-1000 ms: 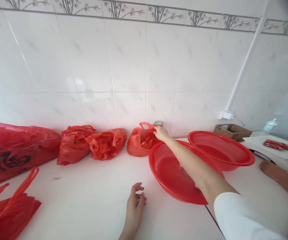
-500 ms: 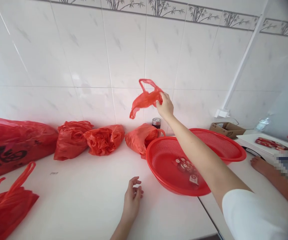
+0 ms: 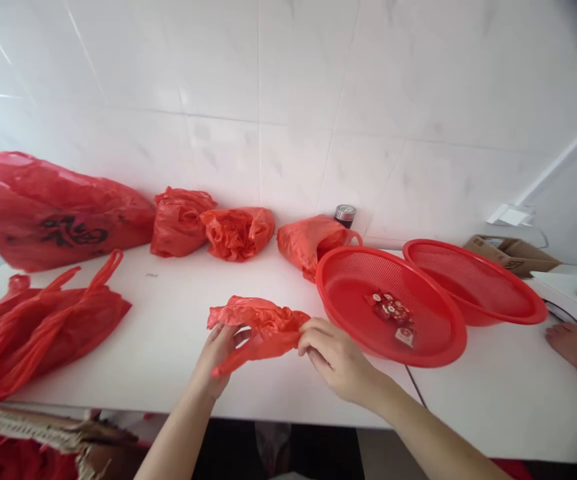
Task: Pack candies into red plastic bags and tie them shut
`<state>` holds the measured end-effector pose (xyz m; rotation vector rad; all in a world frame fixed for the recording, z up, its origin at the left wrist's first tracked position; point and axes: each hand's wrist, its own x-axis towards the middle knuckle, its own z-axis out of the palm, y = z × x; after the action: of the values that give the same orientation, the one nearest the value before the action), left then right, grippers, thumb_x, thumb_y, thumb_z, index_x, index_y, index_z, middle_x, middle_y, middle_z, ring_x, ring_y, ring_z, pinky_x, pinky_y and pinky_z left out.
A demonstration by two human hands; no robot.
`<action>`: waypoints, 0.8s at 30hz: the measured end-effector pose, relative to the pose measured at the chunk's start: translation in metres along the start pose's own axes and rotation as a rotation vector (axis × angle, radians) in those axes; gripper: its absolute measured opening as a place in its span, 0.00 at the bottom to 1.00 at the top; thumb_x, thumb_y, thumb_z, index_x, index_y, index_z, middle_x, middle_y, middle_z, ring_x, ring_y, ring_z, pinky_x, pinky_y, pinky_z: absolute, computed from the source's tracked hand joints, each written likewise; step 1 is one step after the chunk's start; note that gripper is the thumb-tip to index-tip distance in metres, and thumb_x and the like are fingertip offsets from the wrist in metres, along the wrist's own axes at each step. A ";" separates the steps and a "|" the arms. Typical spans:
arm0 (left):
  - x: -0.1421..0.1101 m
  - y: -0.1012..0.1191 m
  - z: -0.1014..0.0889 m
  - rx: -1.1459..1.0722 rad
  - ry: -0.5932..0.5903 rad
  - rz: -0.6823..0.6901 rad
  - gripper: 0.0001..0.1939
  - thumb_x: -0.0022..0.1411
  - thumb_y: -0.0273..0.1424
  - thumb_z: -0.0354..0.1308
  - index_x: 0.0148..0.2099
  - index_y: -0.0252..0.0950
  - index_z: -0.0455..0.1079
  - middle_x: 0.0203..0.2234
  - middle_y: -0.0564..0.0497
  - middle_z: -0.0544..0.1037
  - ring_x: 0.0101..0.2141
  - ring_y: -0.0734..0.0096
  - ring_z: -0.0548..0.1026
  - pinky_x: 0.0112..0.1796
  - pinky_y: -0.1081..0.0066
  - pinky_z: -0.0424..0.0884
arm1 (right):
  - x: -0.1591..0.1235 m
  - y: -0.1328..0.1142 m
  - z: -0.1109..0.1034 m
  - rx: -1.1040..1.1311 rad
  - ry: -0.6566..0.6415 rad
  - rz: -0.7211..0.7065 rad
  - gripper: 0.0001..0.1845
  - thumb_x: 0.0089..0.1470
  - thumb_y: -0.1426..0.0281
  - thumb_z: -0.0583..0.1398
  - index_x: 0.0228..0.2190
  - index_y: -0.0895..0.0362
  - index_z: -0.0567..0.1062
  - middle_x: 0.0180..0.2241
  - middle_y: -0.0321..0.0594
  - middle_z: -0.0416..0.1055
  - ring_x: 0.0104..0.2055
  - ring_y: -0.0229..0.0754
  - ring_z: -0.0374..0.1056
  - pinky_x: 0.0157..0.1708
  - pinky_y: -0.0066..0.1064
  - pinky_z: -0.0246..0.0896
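Two bare hands share one crumpled red plastic bag (image 3: 263, 327) in the head view, holding it up over the near middle of the white table (image 3: 193, 287). The right hand (image 3: 338, 359) has its fingers pinched together on the bag's right end. The left hand (image 3: 219, 353) is at the other end, partly behind the film, with a gap showing between thumb and fingers; whether these grip the plastic I cannot tell.

The step in hand looks like spreading or sorting out this thin bag between both hands. It seems to hold little or nothing, and its mouth is hard to make out. The next move calls for finding that edge and parting the layers, the right pinch staying firm while the left fingers work into the folds; the film could cling to itself or slip.

Just right of the right hand is the near red strainer basin (image 3: 329, 310), with small red packets (image 3: 391, 308) and one white-faced packet (image 3: 405, 337) at its bottom, within easy reach. Behind its far left rim, a slumped red bag (image 3: 311, 237) lies on its side. At the far right, another person's hand (image 3: 571, 340) rests on the table.
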<state>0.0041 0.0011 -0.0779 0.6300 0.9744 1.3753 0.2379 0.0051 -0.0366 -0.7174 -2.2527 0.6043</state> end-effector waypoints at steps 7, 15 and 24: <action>-0.011 -0.021 -0.031 0.188 0.281 0.208 0.24 0.51 0.40 0.65 0.49 0.41 0.64 0.55 0.46 0.64 0.48 0.57 0.73 0.40 0.61 0.76 | -0.032 0.041 0.027 0.185 0.075 0.279 0.14 0.49 0.85 0.50 0.27 0.55 0.66 0.32 0.36 0.64 0.35 0.37 0.63 0.36 0.29 0.59; -0.017 -0.022 -0.035 1.090 0.373 0.712 0.27 0.51 0.35 0.65 0.54 0.44 0.70 0.66 0.45 0.52 0.63 0.43 0.50 0.57 0.45 0.56 | -0.038 0.040 0.039 0.162 0.054 0.247 0.14 0.48 0.85 0.48 0.26 0.54 0.65 0.31 0.37 0.63 0.33 0.38 0.62 0.34 0.30 0.58; -0.024 -0.008 -0.066 0.139 0.442 0.212 0.08 0.46 0.34 0.62 0.26 0.37 0.66 0.17 0.57 0.70 0.19 0.73 0.68 0.21 0.77 0.63 | -0.053 0.061 0.042 -0.027 0.151 0.280 0.15 0.50 0.83 0.49 0.28 0.53 0.69 0.32 0.39 0.69 0.39 0.45 0.66 0.38 0.38 0.63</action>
<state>-0.0471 -0.0346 -0.1122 0.5535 1.3956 1.6874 0.2593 0.0072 -0.1254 -1.0665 -2.0411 0.6295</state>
